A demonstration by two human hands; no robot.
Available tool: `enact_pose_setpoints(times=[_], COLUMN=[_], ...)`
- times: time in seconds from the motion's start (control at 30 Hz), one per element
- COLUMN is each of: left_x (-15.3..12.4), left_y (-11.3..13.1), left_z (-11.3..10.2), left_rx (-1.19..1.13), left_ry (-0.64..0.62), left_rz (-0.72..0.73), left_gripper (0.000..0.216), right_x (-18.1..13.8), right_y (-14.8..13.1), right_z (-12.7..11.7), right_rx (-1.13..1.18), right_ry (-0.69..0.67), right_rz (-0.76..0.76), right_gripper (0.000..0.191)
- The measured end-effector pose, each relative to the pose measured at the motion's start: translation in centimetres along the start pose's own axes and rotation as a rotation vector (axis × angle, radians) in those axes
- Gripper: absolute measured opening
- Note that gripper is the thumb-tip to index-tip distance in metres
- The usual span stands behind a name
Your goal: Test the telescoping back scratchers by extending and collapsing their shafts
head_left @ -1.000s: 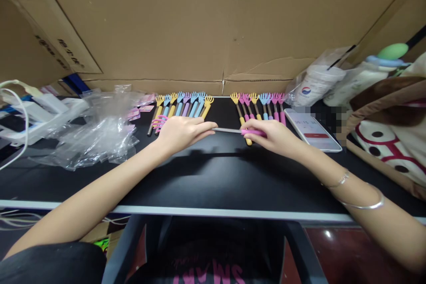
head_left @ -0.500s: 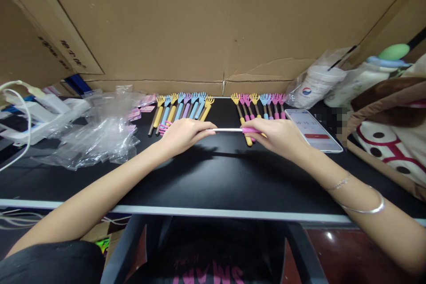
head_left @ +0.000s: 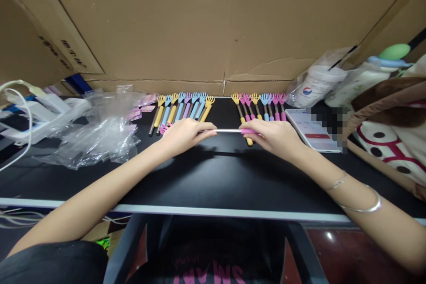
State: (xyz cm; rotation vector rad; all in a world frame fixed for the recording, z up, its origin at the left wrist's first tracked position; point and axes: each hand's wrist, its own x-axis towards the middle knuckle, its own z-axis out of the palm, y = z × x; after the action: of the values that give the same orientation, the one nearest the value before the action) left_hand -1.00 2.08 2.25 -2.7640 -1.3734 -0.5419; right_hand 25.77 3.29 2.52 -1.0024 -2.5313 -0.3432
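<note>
A back scratcher [head_left: 229, 131] with a silvery rod is held level above the black table by both hands. My left hand [head_left: 188, 136] is closed around its claw end; pink prongs poke out past the far side of that hand. My right hand [head_left: 274, 135] grips the pink handle, mostly hidden in the fingers. Behind my left hand lies a row of back scratchers [head_left: 179, 111] with yellow, blue and purple claws and grips. Beyond my right hand is a second row of back scratchers [head_left: 256, 105] in yellow, pink, blue and purple, their lower ends partly covered.
Clear plastic bags [head_left: 100, 128] are heaped at the left, near a white power strip [head_left: 49, 120]. At the right lie a phone [head_left: 313, 135], a bagged cup [head_left: 316, 86], a bottle [head_left: 376, 75] and a patterned cloth bag [head_left: 389, 142]. Cardboard [head_left: 186, 26] walls the back.
Both hands stay almost in place, still on the back scratcher. My right hand has shifted very slightly left; the rows on the table have not moved.
</note>
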Motion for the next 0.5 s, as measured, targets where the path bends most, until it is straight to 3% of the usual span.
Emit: enact_pose_setpoints(times=[0.27, 0.5], left_x=[-0.29, -0.40], left_y=[0.13, 0.28], left_z=[0.41, 0.20], left_rx=[0.329, 0.395], left_ry=[0.232, 0.310], left_rz=[0.118, 0.186], left_gripper=[0.038, 0.036], right_x=[0.09, 0.45], right_y=[0.61, 0.67], right_z=[0.87, 0.51], right_rx=[0.226, 0.493], right_ry=[-0.111, -0.262], right_rz=[0.035, 0.048], right_gripper=[0.031, 0.030])
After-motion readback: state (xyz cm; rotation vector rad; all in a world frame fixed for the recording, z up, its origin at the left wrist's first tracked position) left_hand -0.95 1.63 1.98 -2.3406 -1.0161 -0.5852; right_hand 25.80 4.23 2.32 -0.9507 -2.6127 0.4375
